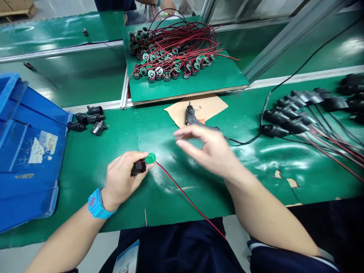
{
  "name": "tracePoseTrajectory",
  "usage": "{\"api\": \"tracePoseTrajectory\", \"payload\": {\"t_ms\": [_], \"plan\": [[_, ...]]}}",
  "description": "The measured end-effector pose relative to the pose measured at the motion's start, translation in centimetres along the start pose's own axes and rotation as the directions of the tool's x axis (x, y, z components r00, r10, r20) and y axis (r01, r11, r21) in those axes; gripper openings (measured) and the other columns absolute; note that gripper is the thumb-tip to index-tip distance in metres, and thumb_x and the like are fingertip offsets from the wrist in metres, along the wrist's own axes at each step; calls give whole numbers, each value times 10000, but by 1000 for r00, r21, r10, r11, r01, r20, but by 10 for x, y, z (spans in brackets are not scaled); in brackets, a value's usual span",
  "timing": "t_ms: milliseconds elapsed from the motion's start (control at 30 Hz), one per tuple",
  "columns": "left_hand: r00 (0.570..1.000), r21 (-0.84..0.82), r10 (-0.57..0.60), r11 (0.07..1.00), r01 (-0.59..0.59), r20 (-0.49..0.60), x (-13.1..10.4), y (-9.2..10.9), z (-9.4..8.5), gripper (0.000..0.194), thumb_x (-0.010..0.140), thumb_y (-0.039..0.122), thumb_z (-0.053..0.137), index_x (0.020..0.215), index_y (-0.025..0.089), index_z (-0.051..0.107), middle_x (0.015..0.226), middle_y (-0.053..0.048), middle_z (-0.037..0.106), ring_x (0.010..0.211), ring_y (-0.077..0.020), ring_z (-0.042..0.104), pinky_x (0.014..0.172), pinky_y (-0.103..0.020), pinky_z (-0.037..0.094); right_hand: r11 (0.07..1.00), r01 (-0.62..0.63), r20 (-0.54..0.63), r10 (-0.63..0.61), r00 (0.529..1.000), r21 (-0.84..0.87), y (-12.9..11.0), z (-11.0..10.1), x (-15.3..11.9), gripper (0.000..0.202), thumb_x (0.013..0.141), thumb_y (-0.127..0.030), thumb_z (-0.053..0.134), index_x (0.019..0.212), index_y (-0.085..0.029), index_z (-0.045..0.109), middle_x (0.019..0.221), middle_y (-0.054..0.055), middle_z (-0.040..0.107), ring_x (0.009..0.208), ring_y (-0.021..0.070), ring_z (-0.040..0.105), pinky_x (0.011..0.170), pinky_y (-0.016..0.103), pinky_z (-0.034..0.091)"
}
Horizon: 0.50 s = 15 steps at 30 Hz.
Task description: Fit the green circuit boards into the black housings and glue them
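My left hand (122, 176), with a blue watch on its wrist, grips a small dark motor (138, 167). A round green circuit board (150, 158) sits at the motor's end near my fingertips, and a red and black wire (184, 193) runs from it down to the right, over the table edge. My right hand (206, 149) is raised over the table, slightly blurred, thumb and fingers apart, nothing between them. Just beyond it lies a black glue gun (191, 115) on a piece of brown cardboard (214, 106).
A blue bin (54, 182) stands at the left, with several black housings (98, 127) beside it. Many wired motors lie on a raised green board (182, 89). More black housings (295, 123) with wires lie right. A person's hand (167, 5) shows at the top.
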<state>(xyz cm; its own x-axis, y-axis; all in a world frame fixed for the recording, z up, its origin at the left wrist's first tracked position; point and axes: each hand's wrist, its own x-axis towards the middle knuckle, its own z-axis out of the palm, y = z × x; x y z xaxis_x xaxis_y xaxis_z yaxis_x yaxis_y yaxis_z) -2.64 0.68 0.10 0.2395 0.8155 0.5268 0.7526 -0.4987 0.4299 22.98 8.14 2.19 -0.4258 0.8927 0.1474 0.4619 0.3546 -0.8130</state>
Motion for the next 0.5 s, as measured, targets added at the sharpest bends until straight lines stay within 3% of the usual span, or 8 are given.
{"api": "tracePoseTrajectory", "payload": {"t_ms": [33,100,167,233,367,500], "plan": [[999,3,-24,1000,24,-21,0,1,-1,276,912,336,753,1120,229,606,947,-19,765,803,-160,744,756,-247,577,974,17,-75,-35,997,-227,9,-13,2,278,905,-310,605,1154,-204,670,1138,106,719,1078,272,653,967,444,506],[997,15,-56,998,56,-47,-1,1,-2,267,911,343,753,1112,235,613,939,-15,765,775,-158,741,746,-248,578,823,-58,-95,5,995,-565,28,-35,5,437,862,-281,584,1286,-180,607,1250,163,664,1163,352,603,990,519,476],[996,25,-76,997,77,-52,-2,1,-2,252,918,347,744,1109,240,618,938,-15,765,765,-159,741,734,-249,578,681,-140,-54,147,988,-719,45,-47,8,543,831,-261,564,1359,-137,549,1249,206,648,1099,384,613,901,525,501],[994,28,-92,995,93,-57,-2,0,-2,239,924,351,735,1105,240,624,935,-16,763,767,-160,743,727,-248,578,617,-163,-20,232,973,-770,55,-49,9,562,823,-234,537,1371,-114,531,1177,208,669,1020,372,635,826,484,518],[986,22,-149,988,151,-72,0,-1,-3,239,926,372,730,1096,234,635,920,-15,750,760,-159,740,706,-246,579,628,-110,-30,137,990,-771,48,-48,7,512,847,-208,488,1350,-136,546,1144,182,668,1058,356,636,852,450,511],[973,-11,-220,975,220,-75,2,-1,-3,249,920,379,733,1092,224,640,910,-7,738,758,-153,733,689,-238,578,818,-41,-36,24,999,-574,23,-56,0,363,923,-308,569,1265,-189,597,1157,137,691,995,292,657,859,407,503]]}}
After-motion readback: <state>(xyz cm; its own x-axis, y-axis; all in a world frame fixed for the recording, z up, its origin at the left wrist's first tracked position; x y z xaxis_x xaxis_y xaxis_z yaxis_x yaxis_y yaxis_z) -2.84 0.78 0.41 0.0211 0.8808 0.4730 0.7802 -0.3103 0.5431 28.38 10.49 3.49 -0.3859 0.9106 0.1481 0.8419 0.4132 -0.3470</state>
